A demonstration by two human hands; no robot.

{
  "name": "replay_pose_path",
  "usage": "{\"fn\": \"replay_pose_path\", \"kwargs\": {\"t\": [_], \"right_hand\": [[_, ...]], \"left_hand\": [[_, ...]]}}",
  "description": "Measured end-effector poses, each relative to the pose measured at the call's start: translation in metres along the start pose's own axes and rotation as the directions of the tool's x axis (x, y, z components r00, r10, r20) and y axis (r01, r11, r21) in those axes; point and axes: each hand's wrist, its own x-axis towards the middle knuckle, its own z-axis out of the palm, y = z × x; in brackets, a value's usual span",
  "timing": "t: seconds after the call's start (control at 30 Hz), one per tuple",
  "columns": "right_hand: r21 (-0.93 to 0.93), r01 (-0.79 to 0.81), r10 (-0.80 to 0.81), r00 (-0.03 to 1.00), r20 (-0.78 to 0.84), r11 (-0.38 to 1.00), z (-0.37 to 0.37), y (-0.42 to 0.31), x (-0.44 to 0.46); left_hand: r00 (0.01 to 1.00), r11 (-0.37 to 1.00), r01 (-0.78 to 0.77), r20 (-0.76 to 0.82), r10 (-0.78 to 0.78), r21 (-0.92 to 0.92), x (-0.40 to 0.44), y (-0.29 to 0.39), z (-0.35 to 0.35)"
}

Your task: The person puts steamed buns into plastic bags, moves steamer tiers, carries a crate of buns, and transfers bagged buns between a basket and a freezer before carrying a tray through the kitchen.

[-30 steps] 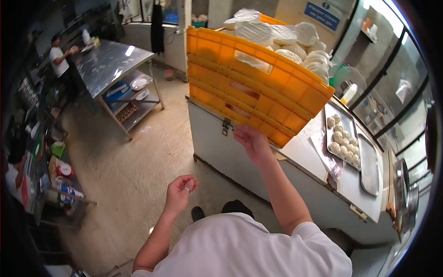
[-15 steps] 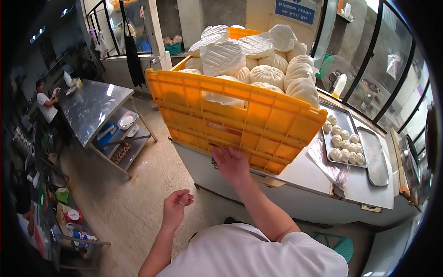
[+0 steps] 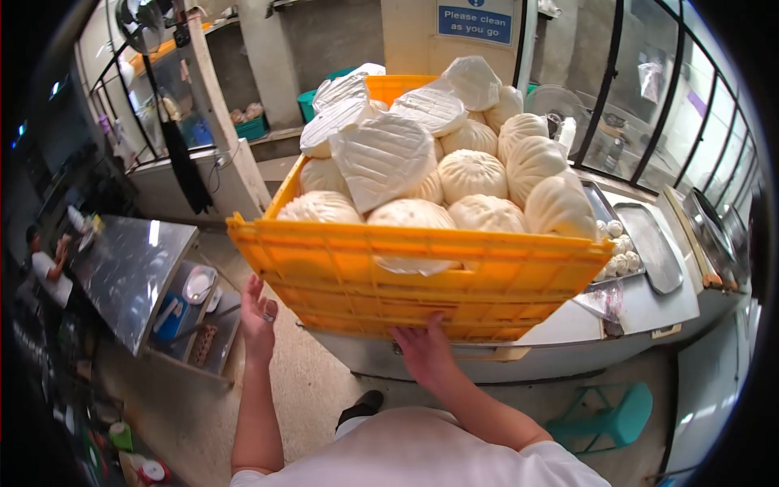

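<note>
A large orange plastic crate (image 3: 341, 292) full of big pleated steamed buns (image 3: 471, 176) fills the middle of the view. Several buns lie upside down, showing their white paper liners (image 3: 385, 154). The crate rests on the white freezer top, its front overhanging the edge. My right hand (image 3: 426, 353) grips the lower front edge of the crate, thumb up against the wall; the fingertips are partly hidden. Beside the crate's left front corner, my left hand (image 3: 260, 321) is raised with its fingers apart, a ring on one finger, holding nothing.
Right of the crate, a metal tray (image 3: 637, 264) holds several small buns, beside a bare tray (image 3: 653, 247). A teal stool (image 3: 625, 418) stands below. At left is a steel table (image 3: 130, 272) with a person (image 3: 49, 276) behind it.
The crate looks more level and its front edge appears lower in view. My left hand has risen toward the crate's left side and opened. My right hand stays at the lower front edge.
</note>
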Motion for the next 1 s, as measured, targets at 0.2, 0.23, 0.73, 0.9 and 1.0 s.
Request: {"fn": "replay_pose_path", "kwargs": {"t": [0.2, 0.23, 0.73, 0.9, 1.0], "right_hand": [[-0.057, 0.256, -0.262, 0.946, -0.191, 0.965, 0.054, 0.032, 0.012], [-0.083, 0.271, -0.283, 0.938, -0.199, 0.959, 0.056, 0.032, 0.012], [-0.104, 0.48, -0.489, 0.824, -0.287, 0.871, 0.063, 0.058, 0.027], [-0.144, 0.457, -0.478, 0.815, -0.327, 0.878, 0.075, 0.055, 0.028], [-0.136, 0.487, -0.503, 0.796, -0.338, 0.863, 0.075, 0.053, 0.026]], "left_hand": [[0.96, 0.875, -0.022, 0.235, 0.154, -0.483, 0.086, -0.002, 0.005], [0.943, 0.876, -0.069, 0.256, 0.214, -0.477, 0.122, -0.003, 0.001], [0.57, 0.664, -0.735, 0.657, 0.493, 0.14, 0.278, 0.104, 0.126], [0.609, 0.731, -0.682, 0.564, 0.558, 0.012, 0.273, 0.098, 0.124], [0.706, 0.827, -0.528, 0.441, 0.554, -0.194, 0.266, 0.086, 0.105]]}}
